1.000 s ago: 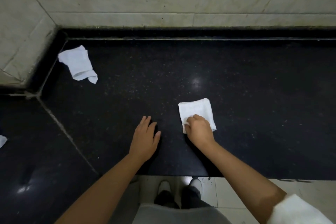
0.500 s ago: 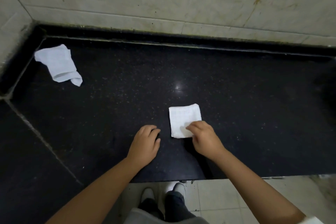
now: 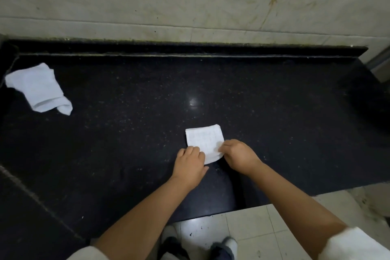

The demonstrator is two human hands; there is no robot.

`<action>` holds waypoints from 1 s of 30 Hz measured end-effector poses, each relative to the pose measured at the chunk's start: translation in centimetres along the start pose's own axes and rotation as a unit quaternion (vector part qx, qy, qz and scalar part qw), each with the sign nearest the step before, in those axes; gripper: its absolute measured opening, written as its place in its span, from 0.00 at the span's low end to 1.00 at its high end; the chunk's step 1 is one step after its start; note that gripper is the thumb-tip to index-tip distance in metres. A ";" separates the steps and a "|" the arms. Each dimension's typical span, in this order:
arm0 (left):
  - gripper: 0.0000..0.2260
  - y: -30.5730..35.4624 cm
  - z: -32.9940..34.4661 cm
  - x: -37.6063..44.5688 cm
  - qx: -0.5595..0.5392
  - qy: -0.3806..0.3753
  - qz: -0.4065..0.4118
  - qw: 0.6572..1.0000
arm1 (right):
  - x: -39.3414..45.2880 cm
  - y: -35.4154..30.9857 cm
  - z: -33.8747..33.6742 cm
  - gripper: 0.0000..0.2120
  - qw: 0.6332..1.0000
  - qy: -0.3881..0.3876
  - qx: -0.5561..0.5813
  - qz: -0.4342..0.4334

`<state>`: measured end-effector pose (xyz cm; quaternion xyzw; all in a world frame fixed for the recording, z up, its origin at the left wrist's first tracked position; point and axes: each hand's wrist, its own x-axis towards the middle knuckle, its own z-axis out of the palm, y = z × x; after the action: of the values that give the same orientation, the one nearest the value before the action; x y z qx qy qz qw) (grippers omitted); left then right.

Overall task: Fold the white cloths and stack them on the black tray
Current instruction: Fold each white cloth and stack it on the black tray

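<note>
A small folded cloth [image 3: 204, 142], white and roughly square, lies on the black counter [image 3: 274, 122] directly ahead of both hands. My left hand [image 3: 190, 164] has its fingers curled at the cloth's near left edge; my right hand [image 3: 238, 155] pinches the near right corner. Fingertips are blurred, so I judge both grips rather than see them clearly. To finish this fold well, I would keep both near corners level, carry them evenly away from the hands to meet the far edge, then press flat. Far off beyond the left hand, a second cloth [image 3: 40, 88] lies loosely rumpled. No tray is visible.
</note>
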<state>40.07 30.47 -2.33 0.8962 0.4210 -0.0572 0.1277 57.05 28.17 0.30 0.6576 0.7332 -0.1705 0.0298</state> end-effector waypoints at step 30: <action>0.08 56.0 -10.3 17.2 0.049 -0.085 0.409 0.907 | -43.3 40.9 -10.7 0.08 0.973 0.161 -0.041 0.158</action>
<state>94.08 11.68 14.08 0.9867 0.0014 -0.0961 0.1308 104.66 -6.87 13.36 0.7819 0.6218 -0.0251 -0.0356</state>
